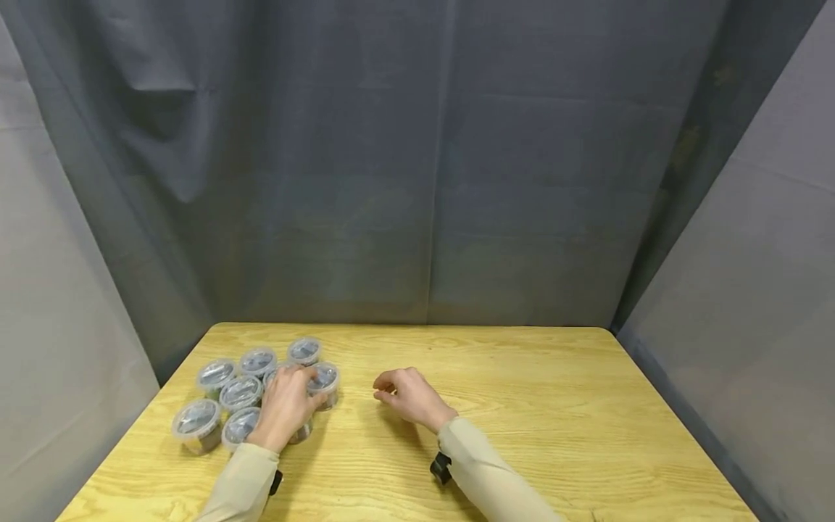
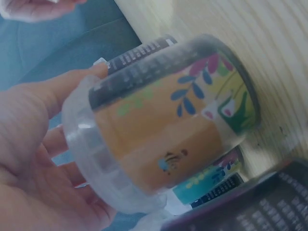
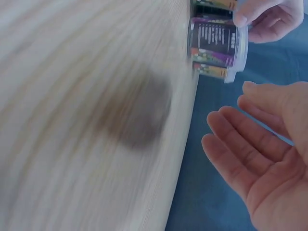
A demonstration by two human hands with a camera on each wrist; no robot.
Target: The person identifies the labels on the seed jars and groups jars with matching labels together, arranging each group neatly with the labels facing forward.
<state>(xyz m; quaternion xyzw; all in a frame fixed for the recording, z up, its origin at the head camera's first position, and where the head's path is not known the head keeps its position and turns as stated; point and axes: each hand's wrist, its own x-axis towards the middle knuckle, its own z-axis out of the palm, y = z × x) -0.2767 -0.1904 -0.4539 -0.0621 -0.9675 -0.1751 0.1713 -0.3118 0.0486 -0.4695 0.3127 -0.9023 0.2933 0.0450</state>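
Observation:
My left hand [image 1: 285, 402] is among a cluster of small clear plastic tubs with translucent lids, on the left of the table. In the left wrist view its thumb and fingers curl round the lid of a tub [image 2: 168, 125] whose orange label shows leaves and a small bee. That tub is tilted in this view; whether its base touches the table I cannot tell. Another tub [image 1: 324, 384] stands by the thumb. My right hand [image 1: 411, 395] hovers over the middle of the table, fingers loosely bent, holding nothing; its palm and fingers show in the right wrist view.
Several more lidded tubs stand close together, among them one at the near left [image 1: 198, 426] and one at the back [image 1: 304, 351]. The wooden table [image 1: 554, 420] reaches a dark grey curtain [image 1: 430, 181] behind. Pale panels flank both sides.

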